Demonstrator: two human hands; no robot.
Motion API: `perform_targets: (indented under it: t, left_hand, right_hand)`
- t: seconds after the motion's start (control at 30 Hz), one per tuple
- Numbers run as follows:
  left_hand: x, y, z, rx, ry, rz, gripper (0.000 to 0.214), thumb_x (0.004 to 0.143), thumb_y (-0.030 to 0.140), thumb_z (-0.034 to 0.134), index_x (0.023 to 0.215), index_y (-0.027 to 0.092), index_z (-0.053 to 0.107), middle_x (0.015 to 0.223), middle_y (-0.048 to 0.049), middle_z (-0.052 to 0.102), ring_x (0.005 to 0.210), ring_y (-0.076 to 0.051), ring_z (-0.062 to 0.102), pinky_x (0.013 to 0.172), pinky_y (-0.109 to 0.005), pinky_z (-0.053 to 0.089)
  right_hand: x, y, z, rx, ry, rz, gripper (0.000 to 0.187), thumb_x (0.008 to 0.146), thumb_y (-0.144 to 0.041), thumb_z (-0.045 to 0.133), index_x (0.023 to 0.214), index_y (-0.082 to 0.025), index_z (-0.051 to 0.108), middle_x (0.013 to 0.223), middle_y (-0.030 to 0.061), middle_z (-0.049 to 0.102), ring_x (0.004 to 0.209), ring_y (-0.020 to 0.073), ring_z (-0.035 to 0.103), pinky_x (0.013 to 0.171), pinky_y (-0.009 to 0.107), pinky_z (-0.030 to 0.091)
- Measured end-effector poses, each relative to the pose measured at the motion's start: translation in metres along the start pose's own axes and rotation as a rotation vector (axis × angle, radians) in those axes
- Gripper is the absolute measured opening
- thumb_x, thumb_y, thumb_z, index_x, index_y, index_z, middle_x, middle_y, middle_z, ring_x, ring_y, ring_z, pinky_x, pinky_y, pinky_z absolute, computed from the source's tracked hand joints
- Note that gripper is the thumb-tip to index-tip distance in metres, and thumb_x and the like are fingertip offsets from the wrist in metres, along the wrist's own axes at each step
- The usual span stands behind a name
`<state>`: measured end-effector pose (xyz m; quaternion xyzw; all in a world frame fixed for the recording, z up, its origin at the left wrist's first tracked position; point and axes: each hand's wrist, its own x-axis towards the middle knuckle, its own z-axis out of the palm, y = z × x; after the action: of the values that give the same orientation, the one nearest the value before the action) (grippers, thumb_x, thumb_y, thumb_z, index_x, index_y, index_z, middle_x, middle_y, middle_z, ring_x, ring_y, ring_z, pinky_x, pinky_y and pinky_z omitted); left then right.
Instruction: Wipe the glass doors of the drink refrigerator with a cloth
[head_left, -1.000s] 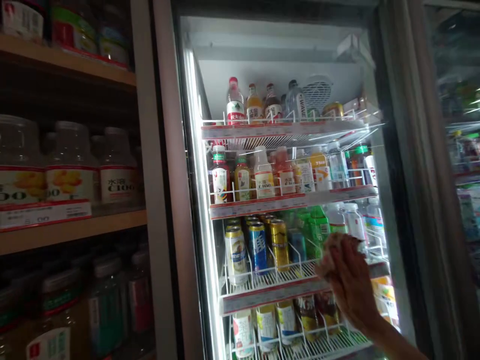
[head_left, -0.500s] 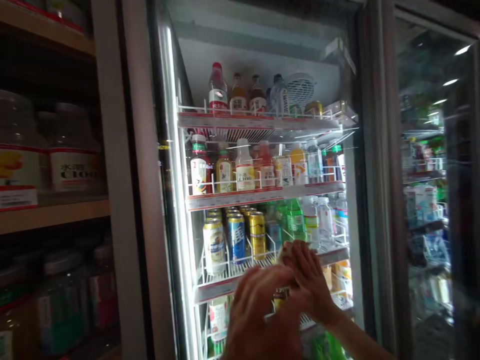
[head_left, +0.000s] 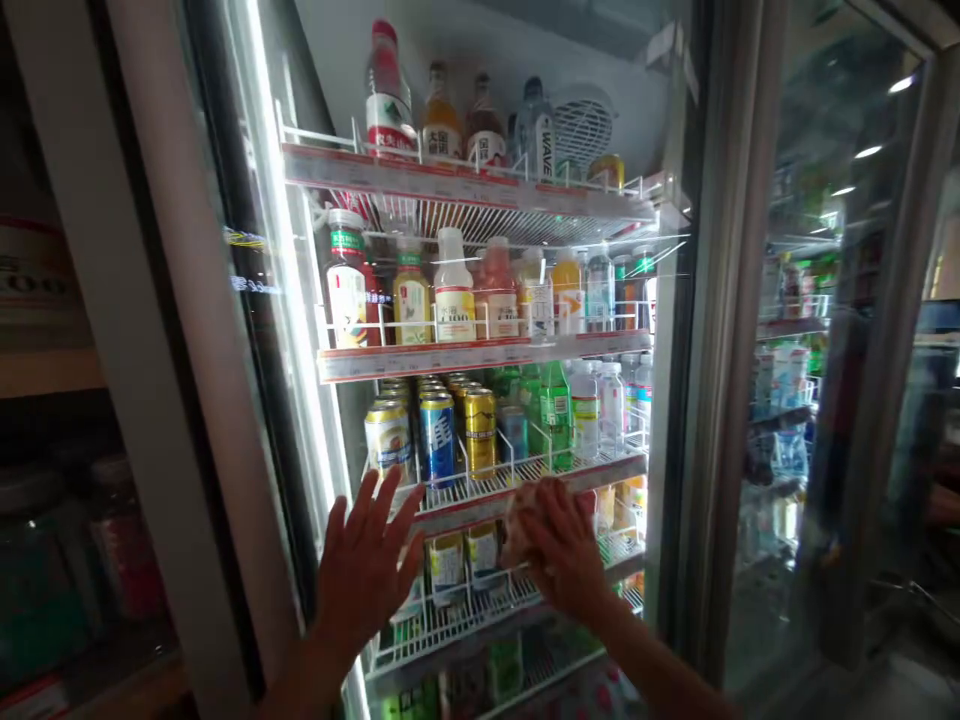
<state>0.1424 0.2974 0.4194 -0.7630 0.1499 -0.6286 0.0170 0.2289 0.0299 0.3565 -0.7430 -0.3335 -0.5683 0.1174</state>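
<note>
My right hand (head_left: 570, 555) presses a crumpled light cloth (head_left: 520, 520) against the glass door (head_left: 679, 300) of a lit drinks fridge, level with the third shelf. To its left, my left hand (head_left: 367, 570) lies flat on the same glass with its fingers spread and nothing in it. Behind the glass stand cans (head_left: 436, 435) and green bottles (head_left: 553, 405) on the wire shelf (head_left: 525, 475) just above my hands.
Upper fridge shelves carry rows of bottles (head_left: 454, 300). The grey door frame (head_left: 157, 330) runs down the left, with a dim wooden shelf (head_left: 45, 370) of jars beyond it. A second glass-door fridge (head_left: 802, 330) stands on the right.
My left hand came up into view and spread out on the glass at the left. My right hand slid the cloth left and down across the door. The view shifted right.
</note>
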Motion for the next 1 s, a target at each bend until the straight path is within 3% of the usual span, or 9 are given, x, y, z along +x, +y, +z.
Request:
perform_targets:
  t: [0.1, 0.17, 0.33, 0.4, 0.57, 0.63, 0.77, 0.83, 1.0]
  left_hand:
    - [0.001, 0.002, 0.000, 0.010, -0.021, -0.003, 0.065, 0.086, 0.030, 0.054, 0.144, 0.031, 0.026, 0.152, 0.0000, 0.024, 0.141, -0.022, 0.022, 0.117, -0.043, 0.012]
    - [0.000, 0.003, 0.002, 0.010, -0.016, 0.002, 0.066, 0.085, 0.028, 0.053, 0.145, 0.030, 0.024, 0.153, -0.0012, 0.022, 0.142, -0.023, 0.020, 0.117, -0.045, 0.010]
    - [-0.003, 0.003, 0.003, -0.003, -0.012, -0.013, 0.066, 0.086, 0.028, 0.052, 0.145, 0.030, 0.023, 0.153, -0.0007, 0.022, 0.142, -0.022, 0.019, 0.117, -0.043, 0.010]
    - [-0.004, 0.002, 0.002, 0.002, -0.009, 0.000, 0.066, 0.086, 0.028, 0.053, 0.145, 0.029, 0.023, 0.152, -0.0011, 0.023, 0.142, -0.021, 0.019, 0.117, -0.043, 0.010]
    - [-0.003, 0.004, 0.003, 0.034, -0.023, 0.016, 0.068, 0.085, 0.027, 0.054, 0.145, 0.028, 0.022, 0.153, -0.0027, 0.019, 0.143, -0.023, 0.017, 0.117, -0.046, 0.010]
    - [-0.003, 0.005, 0.003, 0.029, -0.022, 0.014, 0.069, 0.085, 0.028, 0.055, 0.145, 0.028, 0.022, 0.153, -0.0025, 0.018, 0.143, -0.023, 0.016, 0.117, -0.047, 0.009]
    - [-0.004, 0.004, 0.003, 0.017, -0.006, 0.000, 0.068, 0.085, 0.030, 0.055, 0.145, 0.028, 0.024, 0.152, -0.0022, 0.023, 0.142, -0.022, 0.020, 0.117, -0.045, 0.011]
    - [-0.005, 0.003, 0.003, 0.011, -0.002, -0.004, 0.067, 0.086, 0.030, 0.055, 0.145, 0.028, 0.024, 0.151, -0.0023, 0.025, 0.141, -0.022, 0.021, 0.117, -0.045, 0.012]
    - [-0.005, 0.004, 0.005, -0.004, 0.009, -0.003, 0.066, 0.086, 0.030, 0.054, 0.145, 0.027, 0.025, 0.151, -0.0023, 0.024, 0.142, -0.022, 0.020, 0.117, -0.045, 0.010]
  right_hand:
    - [-0.002, 0.039, -0.010, -0.075, 0.198, 0.265, 0.068, 0.087, -0.024, 0.042, 0.149, -0.025, 0.013, 0.155, 0.0114, 0.015, 0.141, 0.0330, 0.022, 0.104, 0.061, 0.034]
    - [0.001, 0.042, -0.008, -0.084, 0.255, 0.371, 0.070, 0.087, -0.022, 0.042, 0.149, -0.019, 0.011, 0.155, 0.0159, 0.011, 0.142, 0.0343, 0.016, 0.105, 0.063, 0.031]
    - [0.000, -0.028, 0.008, 0.070, -0.004, 0.046, 0.065, 0.082, -0.022, 0.049, 0.144, -0.023, 0.031, 0.155, 0.0109, 0.017, 0.141, 0.0345, 0.021, 0.108, 0.062, 0.026]
    - [-0.004, -0.022, 0.006, 0.045, -0.023, 0.004, 0.064, 0.083, -0.023, 0.048, 0.144, -0.025, 0.031, 0.155, 0.0087, 0.018, 0.140, 0.0333, 0.022, 0.108, 0.060, 0.027]
    - [-0.006, 0.041, -0.012, -0.136, 0.155, 0.309, 0.071, 0.088, -0.024, 0.043, 0.149, -0.024, 0.008, 0.157, 0.0122, 0.006, 0.142, 0.0346, 0.017, 0.102, 0.061, 0.035]
    - [-0.003, 0.023, -0.008, -0.081, 0.121, 0.285, 0.071, 0.088, -0.024, 0.044, 0.150, -0.024, 0.009, 0.157, 0.0123, 0.005, 0.142, 0.0356, 0.016, 0.104, 0.062, 0.032]
    - [0.001, -0.030, 0.005, 0.047, -0.074, -0.016, 0.066, 0.085, -0.026, 0.046, 0.147, -0.026, 0.024, 0.156, 0.0076, 0.014, 0.141, 0.0335, 0.020, 0.108, 0.061, 0.028]
    - [0.000, -0.014, 0.002, -0.006, -0.049, -0.012, 0.064, 0.085, -0.027, 0.047, 0.146, -0.028, 0.025, 0.156, 0.0064, 0.016, 0.141, 0.0313, 0.023, 0.109, 0.058, 0.030]
    - [0.004, 0.068, -0.017, -0.144, 0.203, 0.348, 0.070, 0.089, -0.020, 0.037, 0.150, -0.017, 0.003, 0.156, 0.0159, 0.005, 0.143, 0.0340, 0.013, 0.106, 0.064, 0.028]
